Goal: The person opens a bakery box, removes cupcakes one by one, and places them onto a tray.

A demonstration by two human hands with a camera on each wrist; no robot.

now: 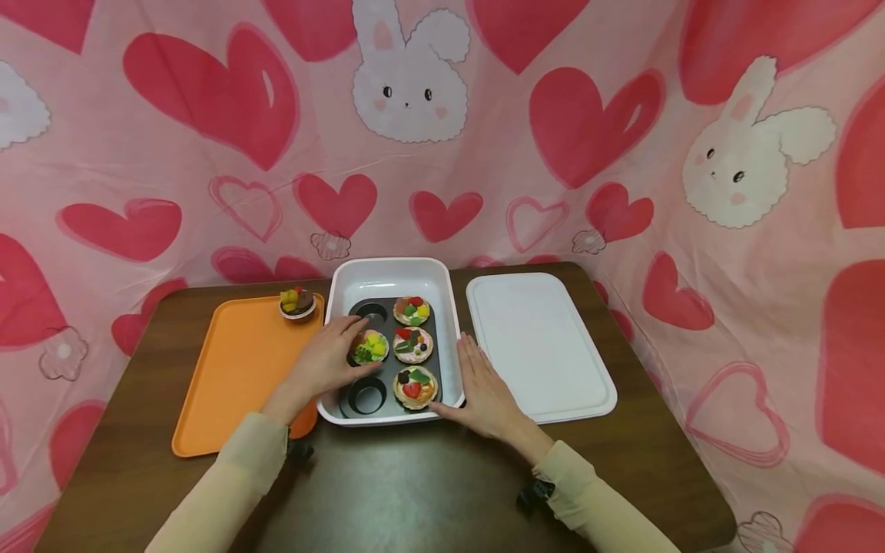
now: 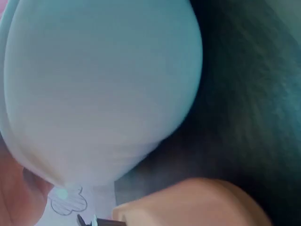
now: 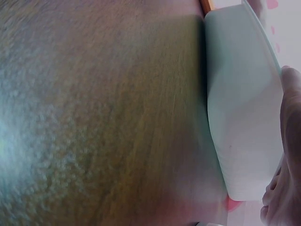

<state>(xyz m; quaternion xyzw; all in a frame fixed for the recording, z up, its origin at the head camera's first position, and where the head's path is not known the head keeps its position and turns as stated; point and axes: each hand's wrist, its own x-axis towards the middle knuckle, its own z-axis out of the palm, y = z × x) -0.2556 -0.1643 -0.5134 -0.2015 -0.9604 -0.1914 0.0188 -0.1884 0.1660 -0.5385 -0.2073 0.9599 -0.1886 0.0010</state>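
Note:
My left hand reaches over the left wall of a white tub. Its thumb and fingers curl round a fruit tart with yellow and green toppings, in the middle left cup of a dark muffin pan inside the tub. Three more fruit tarts fill the pan's right column, among them a tart with a strawberry. My right hand lies along the tub's right side with straight fingers, thumb at the near corner. Both wrist views mostly show the tub's outer wall; the tart is hidden there.
An orange tray lies left of the tub, bearing a chocolate fruit cupcake at its far right corner. To the right is a white board or lid. A pink heart-and-rabbit cloth hangs behind the brown table.

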